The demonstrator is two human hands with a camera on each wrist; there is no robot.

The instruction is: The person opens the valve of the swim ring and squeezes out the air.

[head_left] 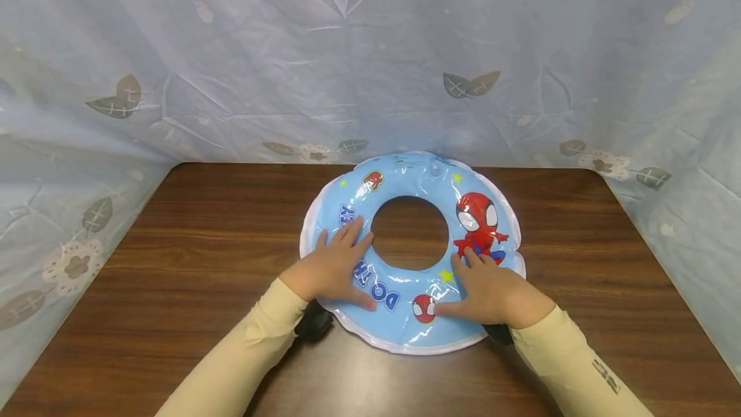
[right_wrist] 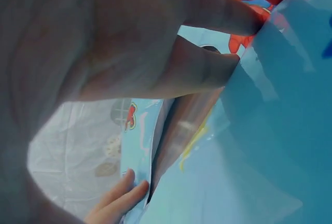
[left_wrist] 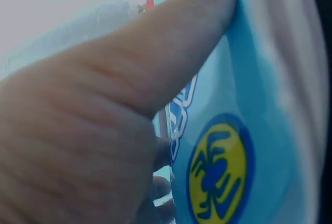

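A light blue inflatable swim ring [head_left: 376, 328] with a pale edge lies flat on the table, printed with lettering, stars and a red masked cartoon figure [head_left: 477, 221]. My left hand [head_left: 331, 270] rests on its left side with fingers spread over the lettering. On the lower right side, below the figure, lies my right hand [head_left: 492, 293], its fingers also spread. In the left wrist view the thumb [left_wrist: 192, 16] touches the ring above a yellow spider emblem [left_wrist: 220, 169]. The right wrist view has the fingertips [right_wrist: 228, 63] pressing against the blue surface.
The dark wood-grain table [head_left: 220, 237] shows on both sides of the ring and through its hole. A pale curtain [head_left: 347, 82] with leaf and flower prints hangs behind the table and along both sides. Cream sleeves [head_left: 255, 340] cover my forearms.
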